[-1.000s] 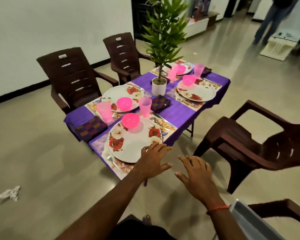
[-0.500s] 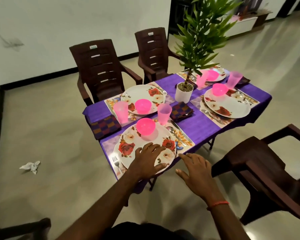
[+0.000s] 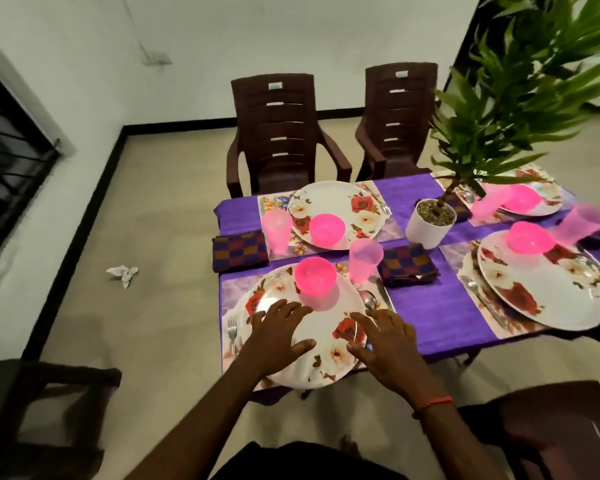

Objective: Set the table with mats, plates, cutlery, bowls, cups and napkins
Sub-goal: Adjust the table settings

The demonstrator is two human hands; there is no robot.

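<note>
Head view. Near plate (image 3: 329,362) on mat (image 3: 232,292), table's (image 3: 430,306) 6 o'clock edge. Left hand (image 3: 278,336) spread flat on plate at 8 o'clock; right hand (image 3: 385,344) spread over 4 o'clock rim, contact unclear. Pink bowl (image 3: 315,275) at 12, cup (image 3: 364,259) at 1, fork (image 3: 232,332) at 9.

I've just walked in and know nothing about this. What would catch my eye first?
The purple tablecloth stands out first, dotted with hot-pink bowls and cups. At the near edge, the left hand and right hand spread open over the nearest floral plate. A tall green plant in a white pot rises near the table's middle, right of the hands.
</note>
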